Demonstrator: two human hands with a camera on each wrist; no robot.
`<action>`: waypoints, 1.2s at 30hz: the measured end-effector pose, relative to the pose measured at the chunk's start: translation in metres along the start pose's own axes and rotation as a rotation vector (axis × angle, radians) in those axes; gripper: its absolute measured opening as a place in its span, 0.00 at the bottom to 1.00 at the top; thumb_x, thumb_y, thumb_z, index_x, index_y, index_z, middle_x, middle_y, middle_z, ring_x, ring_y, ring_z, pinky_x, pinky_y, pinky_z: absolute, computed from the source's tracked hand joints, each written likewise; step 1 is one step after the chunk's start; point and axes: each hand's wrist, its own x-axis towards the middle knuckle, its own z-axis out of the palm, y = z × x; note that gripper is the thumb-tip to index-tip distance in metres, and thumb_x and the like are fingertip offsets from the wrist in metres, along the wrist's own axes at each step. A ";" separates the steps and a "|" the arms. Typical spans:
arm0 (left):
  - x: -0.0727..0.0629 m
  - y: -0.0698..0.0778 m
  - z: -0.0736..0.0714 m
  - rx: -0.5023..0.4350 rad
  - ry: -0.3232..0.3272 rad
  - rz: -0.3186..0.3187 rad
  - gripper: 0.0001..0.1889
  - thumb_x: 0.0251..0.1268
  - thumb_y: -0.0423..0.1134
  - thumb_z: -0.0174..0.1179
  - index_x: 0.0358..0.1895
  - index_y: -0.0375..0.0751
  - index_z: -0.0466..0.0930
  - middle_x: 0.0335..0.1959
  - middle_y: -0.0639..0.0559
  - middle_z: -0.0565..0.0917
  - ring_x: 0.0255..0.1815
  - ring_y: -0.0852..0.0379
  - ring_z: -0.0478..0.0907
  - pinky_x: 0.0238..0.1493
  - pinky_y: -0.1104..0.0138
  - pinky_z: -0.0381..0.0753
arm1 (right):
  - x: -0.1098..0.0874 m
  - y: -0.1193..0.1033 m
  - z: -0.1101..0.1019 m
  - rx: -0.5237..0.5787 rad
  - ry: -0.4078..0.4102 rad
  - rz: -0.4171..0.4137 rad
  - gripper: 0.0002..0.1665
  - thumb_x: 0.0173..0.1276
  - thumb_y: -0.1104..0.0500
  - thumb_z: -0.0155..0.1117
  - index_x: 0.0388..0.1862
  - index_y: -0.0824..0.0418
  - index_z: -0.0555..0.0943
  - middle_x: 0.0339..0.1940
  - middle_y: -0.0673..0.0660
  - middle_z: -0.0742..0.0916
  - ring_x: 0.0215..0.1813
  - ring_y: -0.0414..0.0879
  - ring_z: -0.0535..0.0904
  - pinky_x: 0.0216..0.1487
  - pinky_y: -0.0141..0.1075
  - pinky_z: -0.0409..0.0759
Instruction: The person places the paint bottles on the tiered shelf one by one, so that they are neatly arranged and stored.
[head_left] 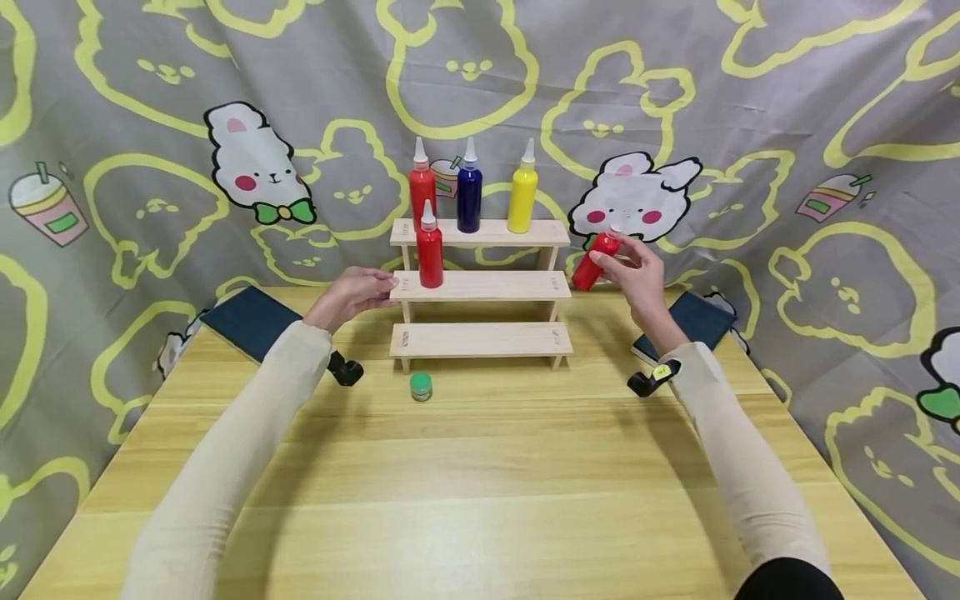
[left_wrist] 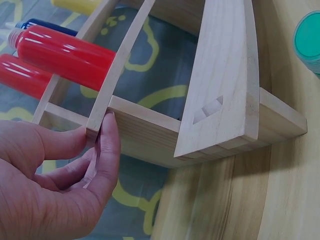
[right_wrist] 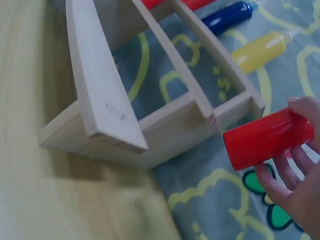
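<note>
A three-tier wooden display stand [head_left: 502, 285] stands on the table. My left hand [head_left: 358, 292] pinches the left end of its middle board between thumb and fingers, as the left wrist view shows. To the right of the stand, my right hand [head_left: 637, 271] grips a red squeeze bottle [head_left: 588, 265], held tilted in the air beside the upper boards. On the middle board another red bottle [head_left: 431, 257] is upright at the left. The top board carries a red bottle [head_left: 422, 192], a dark blue bottle [head_left: 469, 198] and a yellow bottle [head_left: 522, 200], all with pointed white caps.
A small jar with a green lid [head_left: 421, 385] sits in front of the stand's left leg. Dark notebooks lie at both sides, the left notebook [head_left: 247, 321] and the right notebook [head_left: 701, 321]. Behind the table hangs a patterned grey curtain [head_left: 337, 67].
</note>
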 end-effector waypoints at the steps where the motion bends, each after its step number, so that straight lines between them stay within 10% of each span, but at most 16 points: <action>1: 0.000 0.000 0.000 0.012 0.007 -0.006 0.24 0.82 0.34 0.55 0.72 0.24 0.67 0.45 0.48 0.79 0.37 0.61 0.81 0.67 0.60 0.84 | -0.001 -0.002 0.001 -0.009 -0.008 -0.007 0.33 0.65 0.57 0.80 0.68 0.56 0.81 0.52 0.50 0.85 0.50 0.43 0.84 0.49 0.33 0.91; 8: 0.001 0.000 0.000 0.007 0.002 0.000 0.24 0.81 0.33 0.54 0.72 0.23 0.66 0.47 0.46 0.79 0.36 0.62 0.81 0.54 0.67 0.90 | -0.007 -0.011 0.018 -0.022 -0.070 -0.044 0.31 0.67 0.58 0.79 0.68 0.58 0.81 0.50 0.50 0.86 0.49 0.44 0.84 0.45 0.34 0.92; 17: -0.001 0.001 0.001 0.044 0.032 -0.031 0.23 0.83 0.36 0.54 0.72 0.26 0.68 0.55 0.43 0.75 0.46 0.53 0.76 0.74 0.55 0.78 | -0.010 -0.013 0.046 -0.113 -0.147 -0.123 0.29 0.67 0.57 0.79 0.66 0.59 0.83 0.53 0.56 0.87 0.50 0.46 0.83 0.48 0.34 0.92; 36: -0.001 0.000 0.001 0.050 0.030 -0.036 0.24 0.83 0.37 0.54 0.74 0.28 0.67 0.55 0.43 0.75 0.45 0.55 0.78 0.74 0.56 0.78 | -0.005 -0.008 0.092 -0.213 -0.204 -0.182 0.27 0.64 0.59 0.81 0.62 0.60 0.85 0.49 0.58 0.88 0.46 0.47 0.83 0.48 0.29 0.83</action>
